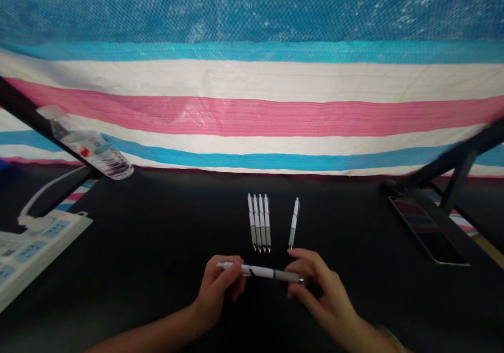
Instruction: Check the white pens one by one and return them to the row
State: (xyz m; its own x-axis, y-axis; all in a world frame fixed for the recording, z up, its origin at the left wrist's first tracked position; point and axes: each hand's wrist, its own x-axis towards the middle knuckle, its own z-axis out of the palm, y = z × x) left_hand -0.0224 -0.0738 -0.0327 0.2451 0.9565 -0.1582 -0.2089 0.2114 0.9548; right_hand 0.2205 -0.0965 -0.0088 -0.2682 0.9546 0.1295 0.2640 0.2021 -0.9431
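My left hand (221, 282) pinches a white click pen (262, 271) by its clip end, thumb on top. The pen lies nearly level, its grey grip and metal tip pointing right. Around that tip my right hand (321, 284) is curved, thumb below and index finger above, with a gap between them. Whether a right finger touches the grip behind the tip is hard to see. Beyond the hands, several matching pens (260, 222) lie side by side in a row, tips toward me. A single pen (294, 222) lies apart to their right, just past my right index finger.
On the black table (157, 227), a white power strip (43, 245) with a plugged-in cord sits at the left. A water bottle (94, 148) leans by the left black bar. A phone (429, 232) lies at the right beside another bar (444, 161). Striped sheeting (252, 80) hangs behind.
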